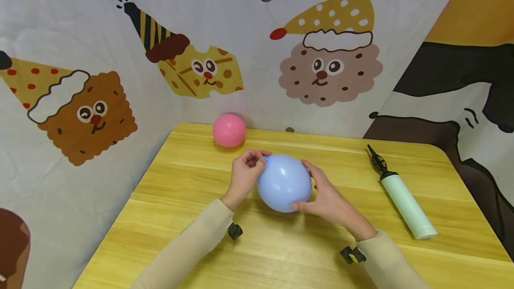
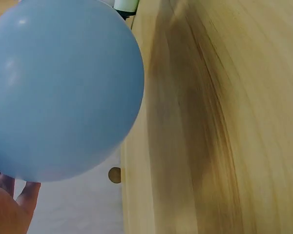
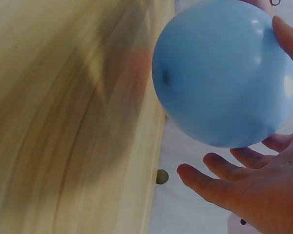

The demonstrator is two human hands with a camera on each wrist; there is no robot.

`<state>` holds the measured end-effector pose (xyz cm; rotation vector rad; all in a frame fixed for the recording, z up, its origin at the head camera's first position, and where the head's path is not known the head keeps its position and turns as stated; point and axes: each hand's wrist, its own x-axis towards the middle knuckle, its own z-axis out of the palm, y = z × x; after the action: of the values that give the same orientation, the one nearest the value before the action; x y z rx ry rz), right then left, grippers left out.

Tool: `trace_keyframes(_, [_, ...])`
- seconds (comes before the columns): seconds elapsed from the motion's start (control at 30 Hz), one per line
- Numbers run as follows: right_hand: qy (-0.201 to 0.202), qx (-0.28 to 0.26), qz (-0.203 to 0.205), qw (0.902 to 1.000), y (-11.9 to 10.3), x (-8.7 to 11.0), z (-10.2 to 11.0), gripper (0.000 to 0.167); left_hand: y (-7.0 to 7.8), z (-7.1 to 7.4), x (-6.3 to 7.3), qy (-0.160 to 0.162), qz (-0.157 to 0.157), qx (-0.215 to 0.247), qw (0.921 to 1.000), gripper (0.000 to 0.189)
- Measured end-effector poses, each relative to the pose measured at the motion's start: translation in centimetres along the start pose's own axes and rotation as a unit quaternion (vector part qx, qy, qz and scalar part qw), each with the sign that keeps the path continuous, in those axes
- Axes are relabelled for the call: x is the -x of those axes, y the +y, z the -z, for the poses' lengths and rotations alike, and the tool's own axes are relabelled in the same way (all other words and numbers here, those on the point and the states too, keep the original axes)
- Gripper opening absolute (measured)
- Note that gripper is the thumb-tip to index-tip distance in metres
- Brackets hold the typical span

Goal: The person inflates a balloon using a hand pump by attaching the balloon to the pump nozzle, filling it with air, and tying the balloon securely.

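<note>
A blown-up light blue balloon [image 1: 284, 184] is held between both hands above the table. At its upper left, my left hand [image 1: 246, 175] pinches the balloon's neck between thumb and fingertips. My right hand [image 1: 327, 197] holds the opposite side, thumb low in front and fingers behind. In the right wrist view the thumb [image 3: 289, 41] and some fingertips meet the blue balloon [image 3: 224, 73], while the other fingers spread away from it. The left wrist view has the balloon [image 2: 63, 87] covering most of the left hand [image 2: 10, 207].
A round pink balloon [image 1: 229, 130] rests at the table's back edge, against the printed cloth backdrop [image 1: 257, 57]. On the right lies a pale green hand pump [image 1: 407, 204] with a black nozzle. The wooden table [image 1: 180, 235] has rounded back corners.
</note>
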<state>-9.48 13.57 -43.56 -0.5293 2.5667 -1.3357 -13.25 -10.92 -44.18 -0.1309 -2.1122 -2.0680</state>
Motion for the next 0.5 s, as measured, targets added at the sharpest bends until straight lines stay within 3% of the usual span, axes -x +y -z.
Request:
trace_keyframes(0.2, [-0.002,-0.011,-0.005,0.9999,0.0,-0.5,-0.6,0.119,-0.2,0.5,-0.3,-0.014,0.001,0.000,0.9999,0.002])
trace_keyframes(0.3, [-0.001,-0.022,-0.015,0.9996,0.1,-1.0,-0.8,0.116,-0.5,0.7,-0.6,-0.019,0.002,0.009,0.9998,0.010])
trace_keyframes(0.5, [0.014,-0.073,-0.033,0.9967,0.1,-3.3,-0.7,0.113,-0.9,1.8,-0.6,0.014,-0.025,0.038,0.9989,0.027])
